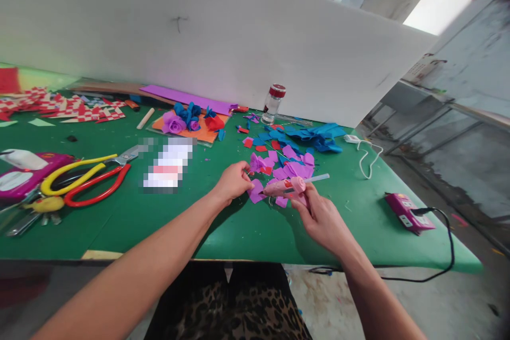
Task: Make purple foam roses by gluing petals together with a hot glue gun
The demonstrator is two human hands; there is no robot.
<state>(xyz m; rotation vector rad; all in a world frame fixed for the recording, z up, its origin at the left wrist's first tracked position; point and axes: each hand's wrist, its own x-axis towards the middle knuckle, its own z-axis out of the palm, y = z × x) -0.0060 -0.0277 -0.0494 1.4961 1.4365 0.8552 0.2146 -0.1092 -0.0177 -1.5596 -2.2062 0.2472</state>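
Observation:
My right hand (319,218) is closed around a pink glue gun (283,187) with a clear glue stick poking out of its back toward the right. Its nozzle points left at a purple foam petal (255,192) lying on the green table (247,228). My left hand (234,180) pinches that petal piece at its upper edge, fingers pressed together. Just behind both hands lies a heap of cut purple, blue and red foam pieces (292,166).
Finished purple and blue foam roses (183,119) sit on an orange sheet. A red-capped jar (273,103) stands by the white board. Yellow- and red-handled scissors (85,180) lie at left; a pink power strip (408,213) with black cable at right.

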